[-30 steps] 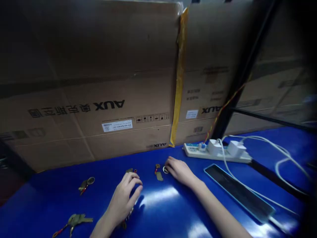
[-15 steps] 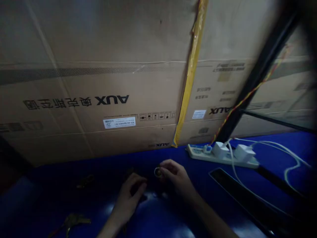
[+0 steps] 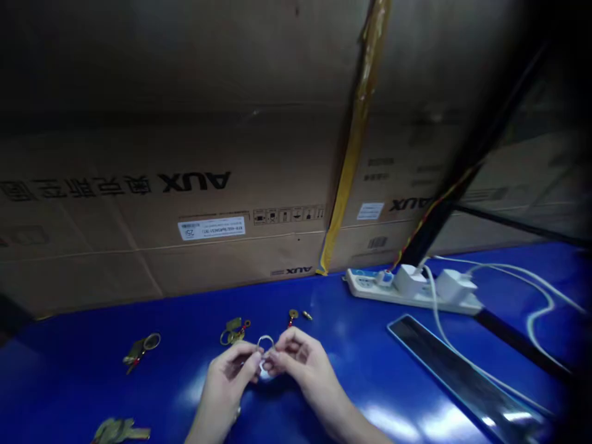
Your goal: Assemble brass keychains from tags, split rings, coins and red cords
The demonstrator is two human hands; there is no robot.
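Note:
My left hand and my right hand meet over the blue table, both pinching a small silver key ring between their fingertips. Just beyond the hands lie a brass key on a ring, a small brass piece with a red tag and a tiny brass part. Further left lies another key with a ring. A bunch of keys sits at the lower left edge.
Large brown cardboard boxes stand along the table's back edge. A white power strip with chargers and white cables lies at the right. A dark flat phone-like slab lies in front of it. A black frame post rises at the right.
My right hand picked the silver ring off the table and drew back toward me. My left hand rose and joined it on the ring. The view brightened again.

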